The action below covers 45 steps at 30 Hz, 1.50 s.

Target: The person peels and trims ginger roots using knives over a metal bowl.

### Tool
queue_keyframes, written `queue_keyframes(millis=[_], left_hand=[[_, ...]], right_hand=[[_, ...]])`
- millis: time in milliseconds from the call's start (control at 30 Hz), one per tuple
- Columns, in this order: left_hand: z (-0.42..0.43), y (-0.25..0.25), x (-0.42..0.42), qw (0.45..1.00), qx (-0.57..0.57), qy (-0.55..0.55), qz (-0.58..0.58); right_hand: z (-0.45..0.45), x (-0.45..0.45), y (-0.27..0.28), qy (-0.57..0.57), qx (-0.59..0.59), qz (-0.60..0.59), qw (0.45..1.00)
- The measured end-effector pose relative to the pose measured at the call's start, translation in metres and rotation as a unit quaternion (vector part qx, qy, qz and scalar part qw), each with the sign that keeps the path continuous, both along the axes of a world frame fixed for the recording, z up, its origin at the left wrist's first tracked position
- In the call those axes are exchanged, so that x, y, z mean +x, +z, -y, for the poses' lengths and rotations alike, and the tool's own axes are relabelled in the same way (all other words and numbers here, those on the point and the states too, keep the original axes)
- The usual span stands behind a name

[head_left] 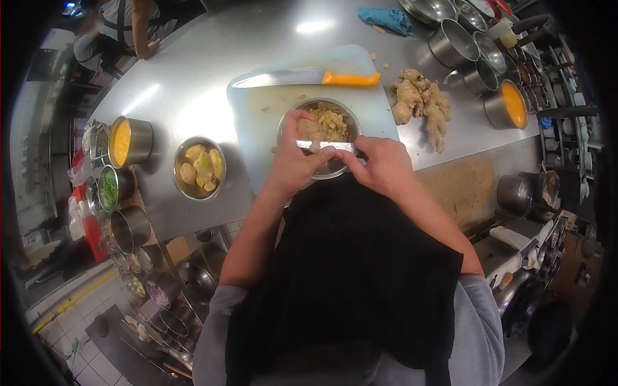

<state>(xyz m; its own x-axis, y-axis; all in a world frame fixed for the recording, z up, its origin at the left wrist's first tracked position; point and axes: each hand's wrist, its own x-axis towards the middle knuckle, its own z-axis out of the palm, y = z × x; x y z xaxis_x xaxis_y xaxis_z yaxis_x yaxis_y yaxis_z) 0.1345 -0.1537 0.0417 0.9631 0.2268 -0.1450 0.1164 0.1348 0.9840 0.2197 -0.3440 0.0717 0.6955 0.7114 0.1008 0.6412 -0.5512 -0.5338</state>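
Observation:
Over a metal bowl [351, 119] of ginger peelings [335, 123], both hands work close together. My left hand [293, 157] is closed around a piece of ginger [310, 130]. My right hand [385, 164] grips a small knife [327, 146]; its narrow blade lies sideways against the ginger, and its handle is hidden in my fingers. The bowl rests on a white cutting board [257, 106], where a large knife with an orange handle [351, 79] lies beyond it. Peeled ginger pieces [201, 167] fill a second metal bowl [177, 177] to the left.
Unpeeled ginger [421, 106] lies right of the board on the steel table [225, 38]. Pots of orange liquid stand left [138, 145] and right [492, 109]. Stacked pots [454, 42] and a blue cloth [386, 20] sit at the far right. Another person [125, 29] leans at the far left.

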Motion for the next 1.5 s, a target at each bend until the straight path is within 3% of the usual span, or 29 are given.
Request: queue_keyframes(millis=[133,233,633,1133,1233,1333,1500], left_hand=[[0.0,0.01,0.003,0.999,0.05,0.007,0.019],[0.002,0.02,0.002,0.999,-0.027,0.01,0.021],[0.004,0.008,-0.002,1.0,-0.022,0.016,0.013],[0.005,-0.004,-0.001,0.991,0.126,0.049,0.019],[0.008,-0.017,0.001,0.992,0.104,0.068,0.016],[0.016,-0.023,0.0,0.996,0.004,0.085,-0.011],[0.021,-0.027,0.004,0.994,0.01,0.109,-0.024]], right_hand=[[0.0,0.002,0.001,-0.003,0.001,-0.018,1.0],[0.002,0.003,-0.004,0.006,-0.004,-0.036,0.999],[0.0,-0.001,-0.004,-0.002,0.012,0.0,1.0],[-0.002,0.001,-0.007,-0.025,-0.015,-0.024,0.999],[-0.001,0.003,-0.011,-0.032,-0.019,-0.043,0.998],[-0.002,0.005,-0.016,-0.036,-0.029,-0.073,0.996],[-0.005,0.007,-0.019,-0.056,-0.049,-0.17,0.983]])
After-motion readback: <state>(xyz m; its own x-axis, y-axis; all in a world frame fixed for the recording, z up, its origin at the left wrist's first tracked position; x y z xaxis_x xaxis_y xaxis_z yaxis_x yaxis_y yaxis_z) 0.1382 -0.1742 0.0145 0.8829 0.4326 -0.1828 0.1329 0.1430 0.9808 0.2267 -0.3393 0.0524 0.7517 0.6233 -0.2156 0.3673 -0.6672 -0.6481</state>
